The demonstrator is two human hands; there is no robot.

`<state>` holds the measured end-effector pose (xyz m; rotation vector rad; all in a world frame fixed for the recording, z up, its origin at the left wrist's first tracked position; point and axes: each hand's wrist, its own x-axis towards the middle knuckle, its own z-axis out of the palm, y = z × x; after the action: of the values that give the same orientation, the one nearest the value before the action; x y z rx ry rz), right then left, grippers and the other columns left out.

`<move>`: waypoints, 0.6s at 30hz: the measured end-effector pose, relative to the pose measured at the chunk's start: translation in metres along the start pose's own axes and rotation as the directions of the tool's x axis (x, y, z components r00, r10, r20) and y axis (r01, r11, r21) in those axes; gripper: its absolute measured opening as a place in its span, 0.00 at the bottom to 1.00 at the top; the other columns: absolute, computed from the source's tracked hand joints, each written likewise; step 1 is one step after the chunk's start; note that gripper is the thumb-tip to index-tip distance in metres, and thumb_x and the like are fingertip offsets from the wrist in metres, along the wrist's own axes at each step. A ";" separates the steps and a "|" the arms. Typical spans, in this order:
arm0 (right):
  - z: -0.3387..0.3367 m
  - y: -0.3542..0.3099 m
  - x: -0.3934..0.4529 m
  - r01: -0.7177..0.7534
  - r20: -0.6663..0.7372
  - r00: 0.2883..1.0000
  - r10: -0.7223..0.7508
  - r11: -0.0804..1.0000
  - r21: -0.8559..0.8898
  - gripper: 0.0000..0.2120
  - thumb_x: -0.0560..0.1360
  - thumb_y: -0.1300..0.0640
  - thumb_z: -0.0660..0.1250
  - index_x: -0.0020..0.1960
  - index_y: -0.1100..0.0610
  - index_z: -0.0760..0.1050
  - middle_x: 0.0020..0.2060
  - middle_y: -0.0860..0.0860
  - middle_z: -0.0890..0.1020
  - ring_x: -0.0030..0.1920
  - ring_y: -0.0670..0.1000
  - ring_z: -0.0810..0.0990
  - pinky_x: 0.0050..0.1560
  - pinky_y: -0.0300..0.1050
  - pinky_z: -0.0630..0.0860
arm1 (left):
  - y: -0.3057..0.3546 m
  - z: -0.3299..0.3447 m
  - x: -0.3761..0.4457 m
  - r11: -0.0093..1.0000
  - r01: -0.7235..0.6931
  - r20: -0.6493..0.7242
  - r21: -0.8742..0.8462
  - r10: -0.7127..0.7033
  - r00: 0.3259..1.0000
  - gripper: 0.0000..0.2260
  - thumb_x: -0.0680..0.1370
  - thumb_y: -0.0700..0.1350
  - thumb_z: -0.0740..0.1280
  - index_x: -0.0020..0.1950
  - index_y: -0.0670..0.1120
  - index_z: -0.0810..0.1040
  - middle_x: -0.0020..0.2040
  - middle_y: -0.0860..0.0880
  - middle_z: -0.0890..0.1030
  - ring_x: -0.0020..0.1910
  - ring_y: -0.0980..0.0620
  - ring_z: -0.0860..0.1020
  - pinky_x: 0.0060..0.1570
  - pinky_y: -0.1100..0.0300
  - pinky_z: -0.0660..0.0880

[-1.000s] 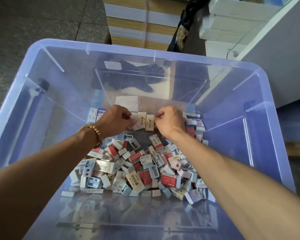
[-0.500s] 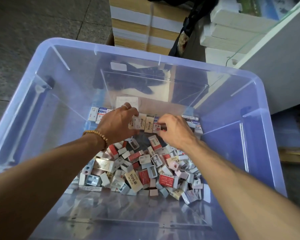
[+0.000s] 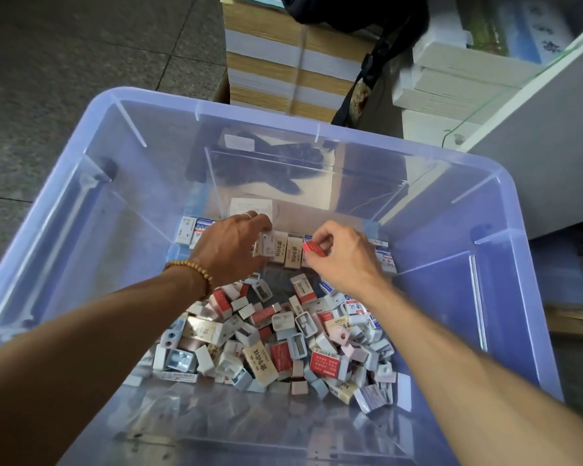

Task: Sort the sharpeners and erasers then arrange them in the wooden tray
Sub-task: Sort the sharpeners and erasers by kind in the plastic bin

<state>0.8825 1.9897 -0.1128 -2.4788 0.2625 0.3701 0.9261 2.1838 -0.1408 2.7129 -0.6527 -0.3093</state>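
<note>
A loose heap of erasers and sharpeners (image 3: pixel 276 344) lies on the floor of a clear blue plastic bin (image 3: pixel 81 210). Along the bin's far wall stands a row of upright erasers (image 3: pixel 288 250), cream ones in the middle and blue-and-white ones at both ends. My left hand (image 3: pixel 231 245) holds the left end of the cream erasers, fingers curled round one. My right hand (image 3: pixel 342 255) pinches a small red eraser (image 3: pixel 313 247) between thumb and fingers at the row's right side. No wooden tray shows.
Stacks of bound paper (image 3: pixel 283 68) stand beyond the bin's far rim, with a black bag strap (image 3: pixel 364 79) hanging over them. White boxes (image 3: pixel 451 72) and a grey cabinet (image 3: pixel 552 146) are at the right. Tiled floor (image 3: pixel 64 62) lies to the left.
My right hand has lifted from the row and now pinches a red eraser. My left hand stays on the cream erasers. The camera has tilted slightly down.
</note>
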 end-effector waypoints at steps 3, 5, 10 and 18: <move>0.003 -0.010 -0.002 0.008 0.055 0.998 -0.016 0.990 0.139 0.11 0.77 0.55 0.70 0.58 0.48 0.73 0.43 0.46 0.80 0.44 0.48 0.81 0.42 0.43 0.78 | -0.004 -0.015 -0.006 0.999 0.009 0.019 -0.054 -0.008 1.000 0.22 0.70 0.49 0.77 0.60 0.46 0.75 0.54 0.48 0.81 0.46 0.48 0.79 0.37 0.66 0.71; 0.005 -0.015 -0.005 0.055 0.101 0.993 -0.068 0.991 0.125 0.15 0.80 0.56 0.67 0.65 0.49 0.72 0.51 0.50 0.81 0.46 0.52 0.83 0.42 0.45 0.80 | -0.006 -0.029 -0.017 0.998 0.032 0.046 -0.060 -0.029 0.999 0.24 0.70 0.47 0.78 0.63 0.46 0.76 0.56 0.47 0.81 0.47 0.48 0.80 0.41 0.62 0.75; 0.010 -0.034 -0.005 0.152 0.168 0.971 -0.168 0.983 0.103 0.11 0.82 0.60 0.63 0.60 0.54 0.80 0.62 0.53 0.81 0.42 0.51 0.82 0.39 0.44 0.81 | -0.004 -0.063 -0.070 0.971 0.200 0.098 -0.128 -0.188 0.977 0.22 0.68 0.45 0.79 0.61 0.46 0.80 0.53 0.48 0.81 0.43 0.51 0.80 0.40 0.64 0.74; 0.024 -0.069 -0.007 0.265 0.196 0.935 -0.296 0.949 0.170 0.23 0.78 0.61 0.69 0.72 0.59 0.70 0.64 0.57 0.79 0.57 0.53 0.79 0.53 0.39 0.77 | 0.013 -0.096 -0.131 0.902 0.383 0.144 -0.199 -0.360 0.922 0.18 0.66 0.44 0.80 0.53 0.47 0.81 0.45 0.55 0.82 0.38 0.58 0.82 0.39 0.63 0.77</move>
<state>0.8893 2.0591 -0.0913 -2.2698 -0.1535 0.4805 0.8339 2.2602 -0.0303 2.5974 -0.1040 -0.5831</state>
